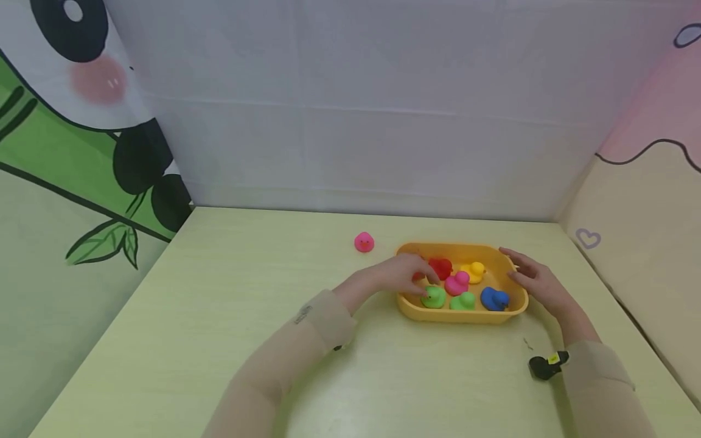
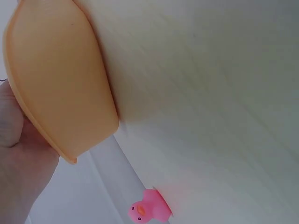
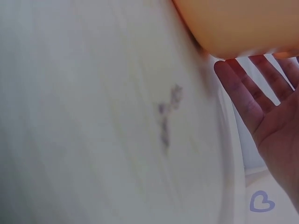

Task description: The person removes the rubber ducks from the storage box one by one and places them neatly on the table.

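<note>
An orange-yellow tub (image 1: 454, 316) stands on the table with several small rubber ducks in it. Over its left rim reaches my left hand (image 1: 402, 274), thumb and fingers apart, close to a green duck (image 1: 434, 297); something red shows partly behind these fingers. Farther in are a red duck (image 1: 440, 268), a pink duck (image 1: 457, 283), a yellow duck (image 1: 475, 272), another green duck (image 1: 463, 302) and a blue duck (image 1: 495, 298). My right hand (image 1: 539, 284) rests against the tub's right end. In the right wrist view its fingers (image 3: 243, 95) are extended along the outer wall.
Outside the tub, a pink duck (image 1: 364, 243) sits on the pale table (image 1: 246, 304), toward the back left. A white backdrop (image 1: 350, 121) rises behind the table, with printed panels at both sides. A black device (image 1: 544, 367) is on my right wrist.
</note>
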